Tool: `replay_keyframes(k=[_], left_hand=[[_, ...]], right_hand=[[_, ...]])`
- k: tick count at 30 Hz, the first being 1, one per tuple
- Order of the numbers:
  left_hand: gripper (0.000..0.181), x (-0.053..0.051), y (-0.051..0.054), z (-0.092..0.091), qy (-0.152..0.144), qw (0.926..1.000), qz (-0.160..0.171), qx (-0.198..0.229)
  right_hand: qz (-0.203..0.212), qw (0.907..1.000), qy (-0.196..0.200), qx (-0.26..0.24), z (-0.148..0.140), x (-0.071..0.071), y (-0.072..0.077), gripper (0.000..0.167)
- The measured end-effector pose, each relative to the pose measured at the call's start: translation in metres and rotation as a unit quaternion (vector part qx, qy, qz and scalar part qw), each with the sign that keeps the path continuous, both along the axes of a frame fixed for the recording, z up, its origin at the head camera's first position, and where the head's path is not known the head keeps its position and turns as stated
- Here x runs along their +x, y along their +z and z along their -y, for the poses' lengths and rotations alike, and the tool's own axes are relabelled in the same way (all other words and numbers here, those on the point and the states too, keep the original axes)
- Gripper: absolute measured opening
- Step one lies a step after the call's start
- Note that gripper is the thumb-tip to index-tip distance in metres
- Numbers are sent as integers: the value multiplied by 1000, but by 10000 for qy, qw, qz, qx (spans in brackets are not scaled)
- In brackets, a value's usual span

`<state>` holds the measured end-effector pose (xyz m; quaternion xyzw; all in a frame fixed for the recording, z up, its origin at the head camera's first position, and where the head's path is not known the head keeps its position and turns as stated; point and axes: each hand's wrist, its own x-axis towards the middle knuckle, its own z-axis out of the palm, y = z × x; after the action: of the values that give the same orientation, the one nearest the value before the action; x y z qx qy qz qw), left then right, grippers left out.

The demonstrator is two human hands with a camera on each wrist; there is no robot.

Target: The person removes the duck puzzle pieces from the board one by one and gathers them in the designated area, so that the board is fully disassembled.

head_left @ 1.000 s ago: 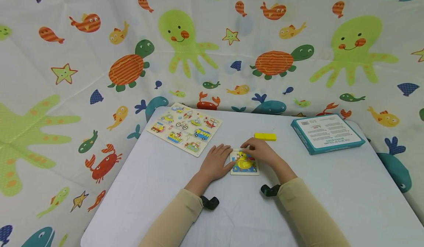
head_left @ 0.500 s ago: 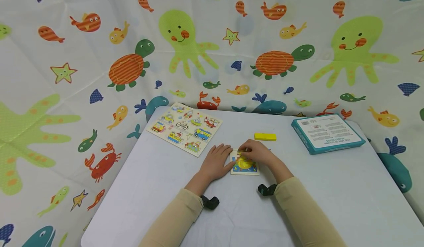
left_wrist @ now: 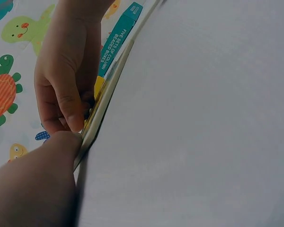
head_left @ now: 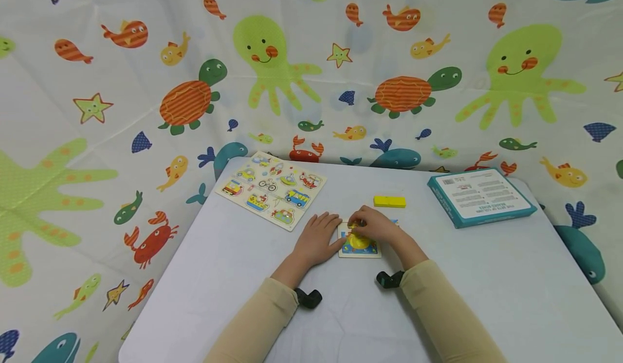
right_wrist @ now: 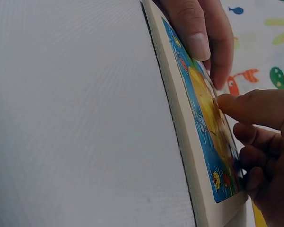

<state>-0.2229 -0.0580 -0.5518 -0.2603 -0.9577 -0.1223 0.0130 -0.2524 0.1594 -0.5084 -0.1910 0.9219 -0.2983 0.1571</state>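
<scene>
The small square duck puzzle board [head_left: 348, 249] lies flat between the hands. My left hand [head_left: 316, 239] rests flat at its left side, thumb over the left edge. My right hand [head_left: 378, 225] bends over the duck's head from the upper right. In the right wrist view, the thumb of my right hand [right_wrist: 270, 127] touches the board's picture [right_wrist: 208, 113] by the yellow duck [right_wrist: 206, 97]. The other fingers curl round a small dark piece, blurred and mostly hidden. The left wrist view shows my right hand [left_wrist: 66, 75] just beyond the left thumb [left_wrist: 64, 142].
Behind the right hand lies a yellow block [head_left: 389, 201], and a small blue item [head_left: 395, 221] shows beside that hand. A vehicle puzzle board [head_left: 271, 190] is at the back left, a teal box [head_left: 482, 196] at the back right. A sea-animal cloth [head_left: 297, 81] hangs behind.
My right hand has moved left and slightly down, from the board's upper right corner onto the duck's head. The blue item beside it has come into view. My left hand stays where it was.
</scene>
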Motion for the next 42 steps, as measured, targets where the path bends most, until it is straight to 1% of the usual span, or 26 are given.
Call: replay_keyframes(k=[5, 10, 14, 21, 27, 31, 35, 39, 42], left_hand=[[63, 0, 0, 1, -27, 10000, -67, 48], [63, 2, 5, 1, -63, 9999, -71, 122], [63, 3, 7, 1, -38, 9999, -8, 103], [64, 3, 7, 1, -6, 10000, 15, 89], [63, 3, 7, 1, -30, 9999, -5, 96], [59, 4, 7, 3, -170, 9996, -61, 222], [48, 5, 7, 6, -501, 9981, -137, 336], [44, 6, 5, 7, -860, 9962, -85, 99], [43, 6, 4, 7, -947, 9955, -3, -83]], right_hand=[[54, 10000, -57, 13, 1, 0, -1, 12], [115, 9997, -162, -147, 0, -2, -3, 12], [88, 9993, -213, -292, -2, -3, -6, 14], [78, 9995, -152, -276, -3, -3, -5, 16], [111, 9995, -209, -190, -3, -3, -4, 20], [160, 9992, -279, -221, -3, -2, -3, 21], [239, 9983, -421, -339, -3, -1, -1, 22], [250, 9980, -475, -345, -4, -1, -1, 23], [172, 9986, -422, -262, -5, -2, 0, 23]])
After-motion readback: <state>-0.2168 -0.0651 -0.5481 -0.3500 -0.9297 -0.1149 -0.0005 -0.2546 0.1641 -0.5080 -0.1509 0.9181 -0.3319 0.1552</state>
